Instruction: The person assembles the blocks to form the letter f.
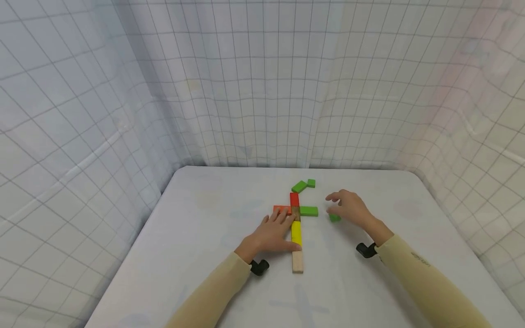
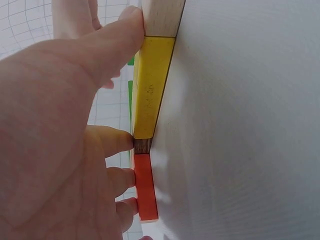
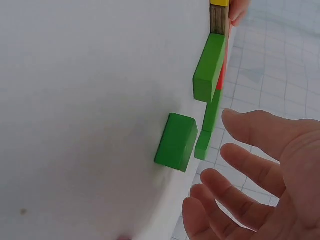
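The left hand lies flat with straight fingers against a line of flat wooden blocks at mid-desk: one yellow, one pale, one brown, two red. The right hand hovers open, holding nothing, just above a small green block, one of four green blocks.

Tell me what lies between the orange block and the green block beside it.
A dark brown block sits between the orange block and green block, seen in the head view.
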The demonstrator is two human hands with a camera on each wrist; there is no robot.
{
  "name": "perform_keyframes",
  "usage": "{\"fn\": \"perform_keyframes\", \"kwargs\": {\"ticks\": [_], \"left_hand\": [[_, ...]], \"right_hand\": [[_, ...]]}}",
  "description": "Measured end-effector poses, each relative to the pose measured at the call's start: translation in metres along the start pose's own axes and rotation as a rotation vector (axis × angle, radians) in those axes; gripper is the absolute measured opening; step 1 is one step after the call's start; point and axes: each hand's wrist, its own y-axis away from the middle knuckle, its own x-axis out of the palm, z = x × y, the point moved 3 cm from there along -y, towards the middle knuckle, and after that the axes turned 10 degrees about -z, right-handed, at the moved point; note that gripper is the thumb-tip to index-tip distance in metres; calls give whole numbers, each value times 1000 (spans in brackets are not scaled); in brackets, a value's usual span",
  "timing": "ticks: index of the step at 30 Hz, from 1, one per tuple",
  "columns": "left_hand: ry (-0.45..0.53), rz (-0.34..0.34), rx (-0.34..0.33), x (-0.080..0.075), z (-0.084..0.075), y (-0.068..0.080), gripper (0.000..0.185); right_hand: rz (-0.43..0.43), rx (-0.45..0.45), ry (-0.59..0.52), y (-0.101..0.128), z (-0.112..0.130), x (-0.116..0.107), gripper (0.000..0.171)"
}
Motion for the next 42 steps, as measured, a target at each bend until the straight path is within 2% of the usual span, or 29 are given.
{"fn": "perform_keyframes", "kwargs": {"ticks": [5,10,16,23,42], "left_hand": [[10,1,0,1,-2,0,101],[15,-5,6,-5,-3,2,100],[23,-14,9,-9,-3,3,99],[14,-4,3,-7,-3,1,100],[19,-3,2,-10,-2,2,100]], "right_hand": [[16,5,31,13,-6,4,38],[23,-3,14,20,-11,7,38],[7,-14,15,21,-10,13,38],[1,-14,26,25,-6,15,35],[-4,54,10,26,-7,14,35]]}}
